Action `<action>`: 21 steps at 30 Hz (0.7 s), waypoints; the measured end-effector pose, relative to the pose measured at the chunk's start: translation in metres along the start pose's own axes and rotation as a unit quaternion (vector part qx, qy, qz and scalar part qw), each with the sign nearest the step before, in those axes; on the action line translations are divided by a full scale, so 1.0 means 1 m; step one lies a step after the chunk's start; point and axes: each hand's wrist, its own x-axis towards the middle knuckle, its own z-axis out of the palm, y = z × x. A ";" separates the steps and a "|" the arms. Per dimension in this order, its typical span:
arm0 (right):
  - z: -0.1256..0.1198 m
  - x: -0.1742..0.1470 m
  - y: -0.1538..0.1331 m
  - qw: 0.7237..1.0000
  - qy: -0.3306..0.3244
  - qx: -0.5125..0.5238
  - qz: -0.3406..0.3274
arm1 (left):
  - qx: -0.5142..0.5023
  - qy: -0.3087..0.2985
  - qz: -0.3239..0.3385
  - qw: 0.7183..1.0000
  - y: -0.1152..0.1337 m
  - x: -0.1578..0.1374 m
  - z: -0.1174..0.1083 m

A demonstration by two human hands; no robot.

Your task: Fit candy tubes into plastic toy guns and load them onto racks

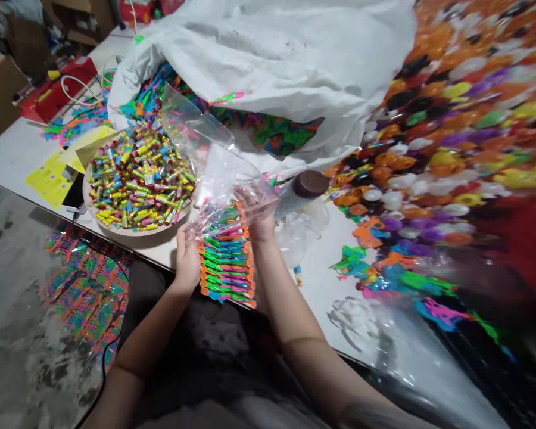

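Observation:
A row of small coloured plastic pieces (pixel 227 271), green, blue, pink and orange, hangs at the table's front edge, its upper end under or inside a clear plastic bag (pixel 223 170). My left hand (pixel 188 255) is closed at the left side of the row, thumb up, gripping the lower edge of the bag. On the other side, my right hand (pixel 256 208) is closed on the bag; film covers its fingers, and I cannot tell whether they are inside or behind it. Close to the left hand stands a round bowl (pixel 87 193) heaped with small yellow-labelled tubes (pixel 143 179).
A brown-capped bottle (pixel 310 185) lies beside my right hand. Behind is a large white sack (pixel 268 53) of coloured pieces. Many small colourful toys (pixel 451 155) pile up on the right. Yellow sheets (pixel 51 179) and a red box (pixel 60 89) are left; packed strips (pixel 89 286) lie below.

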 end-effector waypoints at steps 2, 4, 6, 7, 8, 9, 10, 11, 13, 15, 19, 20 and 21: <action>-0.007 -0.008 -0.003 1.000 0.003 -0.013 0.025 | -0.051 -0.001 -0.011 0.999 -0.010 -0.019 0.004; -0.014 -0.017 -0.006 0.998 0.004 -0.034 0.052 | -0.084 -0.004 -0.010 0.996 -0.016 -0.037 0.004; -0.019 -0.026 -0.010 0.997 -0.002 -0.048 0.058 | -0.069 0.020 0.010 0.997 -0.015 -0.046 0.001; -0.021 -0.029 -0.012 0.998 -0.001 -0.050 0.049 | -0.049 0.043 0.030 0.997 -0.012 -0.047 -0.001; -0.022 -0.032 -0.015 0.998 0.003 -0.049 0.035 | -0.030 0.066 0.051 0.996 -0.006 -0.044 -0.002; -0.022 -0.033 -0.018 0.999 0.008 -0.051 0.016 | -0.017 0.086 0.072 0.994 0.001 -0.038 -0.003; -0.023 -0.034 -0.020 0.998 0.011 -0.055 -0.005 | -0.016 0.092 0.086 0.992 0.008 -0.030 -0.004; -0.023 -0.033 -0.023 0.998 0.012 -0.062 -0.025 | -0.025 0.080 0.086 0.993 0.015 -0.020 -0.004; -0.023 -0.031 -0.026 0.995 0.006 -0.086 -0.050 | -0.037 0.049 0.078 0.995 0.025 0.000 -0.002; -0.024 -0.030 -0.026 0.993 -0.002 -0.109 -0.053 | -0.030 0.037 0.073 0.996 0.026 0.017 -0.003; -0.028 -0.037 -0.017 0.995 -0.019 -0.101 -0.003 | 0.046 0.055 0.037 0.997 0.001 0.028 -0.012; -0.029 -0.041 -0.014 0.995 -0.022 -0.093 0.014 | 0.071 0.059 0.022 0.996 -0.006 0.027 -0.015; -0.030 -0.045 -0.011 0.995 -0.024 -0.087 0.030 | 0.094 0.062 0.012 0.994 -0.014 0.026 -0.018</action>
